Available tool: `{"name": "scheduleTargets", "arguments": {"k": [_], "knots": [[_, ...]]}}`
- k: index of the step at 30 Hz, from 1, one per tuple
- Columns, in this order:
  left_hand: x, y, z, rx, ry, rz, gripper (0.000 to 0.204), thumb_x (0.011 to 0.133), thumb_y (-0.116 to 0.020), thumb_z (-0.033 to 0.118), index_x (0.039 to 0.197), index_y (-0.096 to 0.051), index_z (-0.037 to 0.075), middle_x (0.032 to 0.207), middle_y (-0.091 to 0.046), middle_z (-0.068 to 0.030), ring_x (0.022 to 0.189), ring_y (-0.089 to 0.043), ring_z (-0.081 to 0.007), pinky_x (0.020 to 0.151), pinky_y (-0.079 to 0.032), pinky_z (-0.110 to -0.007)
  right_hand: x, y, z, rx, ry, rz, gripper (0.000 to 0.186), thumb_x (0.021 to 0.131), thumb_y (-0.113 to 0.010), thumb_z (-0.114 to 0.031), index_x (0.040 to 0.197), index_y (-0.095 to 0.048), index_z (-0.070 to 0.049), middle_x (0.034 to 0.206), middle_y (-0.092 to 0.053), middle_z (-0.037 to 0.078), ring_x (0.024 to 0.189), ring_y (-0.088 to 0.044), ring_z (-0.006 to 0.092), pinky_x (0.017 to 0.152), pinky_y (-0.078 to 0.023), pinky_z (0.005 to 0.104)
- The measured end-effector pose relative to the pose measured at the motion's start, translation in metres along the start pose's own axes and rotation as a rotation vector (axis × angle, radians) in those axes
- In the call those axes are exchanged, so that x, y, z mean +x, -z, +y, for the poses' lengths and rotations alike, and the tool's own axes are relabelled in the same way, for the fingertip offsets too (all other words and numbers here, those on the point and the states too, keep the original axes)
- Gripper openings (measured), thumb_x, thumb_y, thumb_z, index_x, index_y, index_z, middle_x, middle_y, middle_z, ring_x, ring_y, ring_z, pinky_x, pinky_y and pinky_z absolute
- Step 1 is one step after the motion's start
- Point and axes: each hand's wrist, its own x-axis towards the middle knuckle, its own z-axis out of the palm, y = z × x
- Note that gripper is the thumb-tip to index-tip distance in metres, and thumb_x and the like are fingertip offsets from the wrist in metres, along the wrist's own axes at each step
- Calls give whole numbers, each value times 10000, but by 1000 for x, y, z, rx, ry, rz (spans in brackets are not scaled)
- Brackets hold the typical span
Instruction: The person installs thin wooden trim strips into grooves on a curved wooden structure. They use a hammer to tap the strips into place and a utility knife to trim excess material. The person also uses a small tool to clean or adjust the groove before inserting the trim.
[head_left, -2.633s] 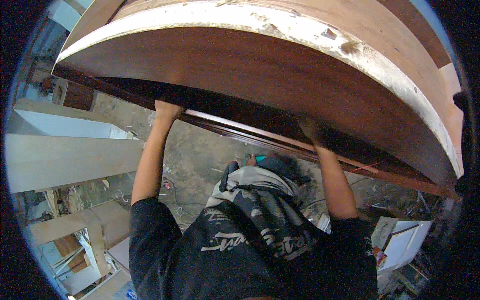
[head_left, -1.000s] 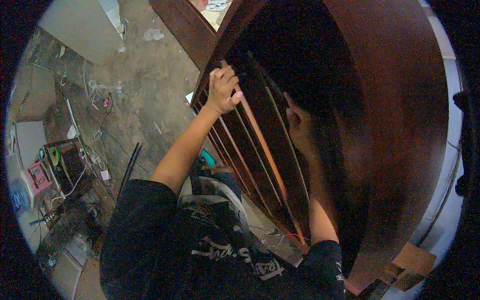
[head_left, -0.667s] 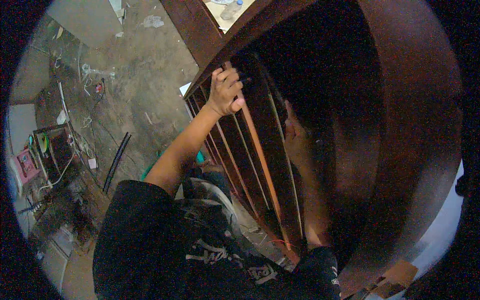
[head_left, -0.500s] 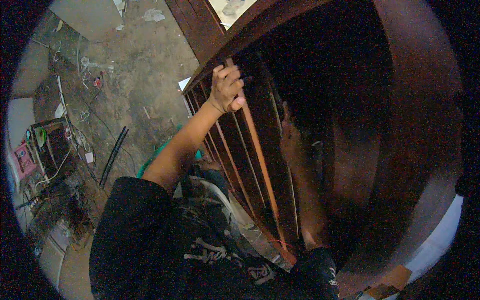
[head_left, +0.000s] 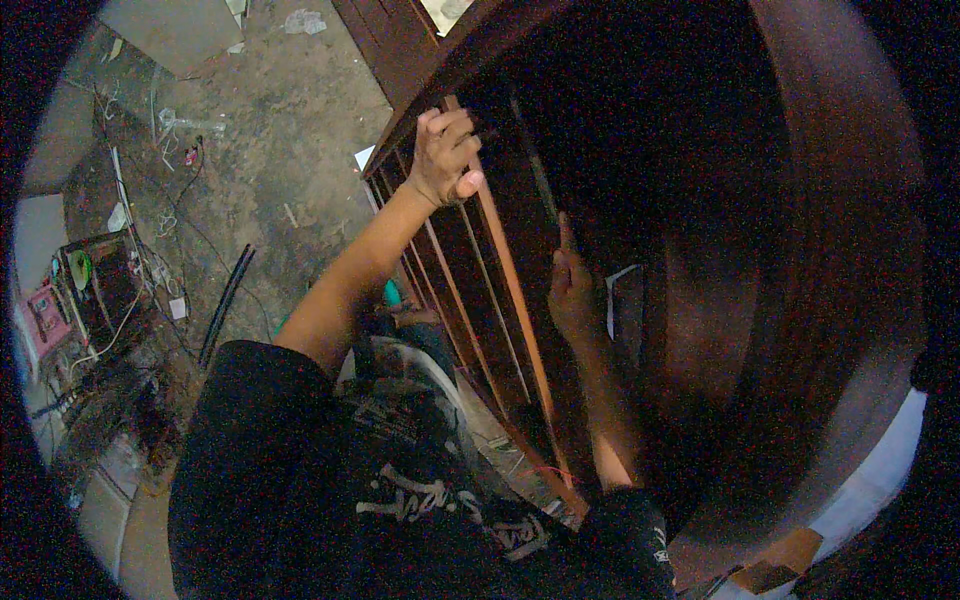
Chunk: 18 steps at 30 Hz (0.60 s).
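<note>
My left hand (head_left: 446, 158) is closed over the upper part of an orange-brown wooden slat (head_left: 512, 275), its fingers curled across the edge and its thumb lying on the near side. The slat is one of several parallel edges in a large dark-brown wooden cabinet or frame (head_left: 395, 135). Deeper in the shadow, my right hand (head_left: 574, 292) reaches up beside a thin greyish edge (head_left: 538, 165). One finger is stretched along that edge, near or touching it; the other fingers are hard to make out in the dark. I see nothing held in it.
Left lies a stained floor (head_left: 300, 130) with loose cables (head_left: 185, 215), two dark rods (head_left: 228, 300), a pink box (head_left: 45, 312) and a dark open case (head_left: 105, 285). A curved brown panel (head_left: 830, 200) rises on the right. A brown cardboard piece (head_left: 780, 562) is lower right.
Both hands have shifted slightly left in the view; the left still grips the slat. The right hand has turned a little, and a pale patch now shows beside its wrist.
</note>
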Motion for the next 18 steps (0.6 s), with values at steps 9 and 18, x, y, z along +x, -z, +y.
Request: {"name": "scheduleTargets", "arguments": {"k": [9,18], "knots": [[108,52,-1,186,86,-589,428,620,-604,373,834,-674,8,865,-614,-135,934,-583,-305,1031,-227,-548,8,36,-26,-104,-48,-45,470,1025,-391,-147,1492,-344,-158,722,-595,80,479,-412,131,458,-371,304],[153,69,13,-77,-228,-1070,759,667,-623,656,940,-682,-49,896,-673,-194,915,-635,-392,993,-377,-547,-8,57,-54,-103,-204,-159,464,1041,-381,-186,1502,-327,-175,634,-425,7,505,-350,92,453,-333,279]]}}
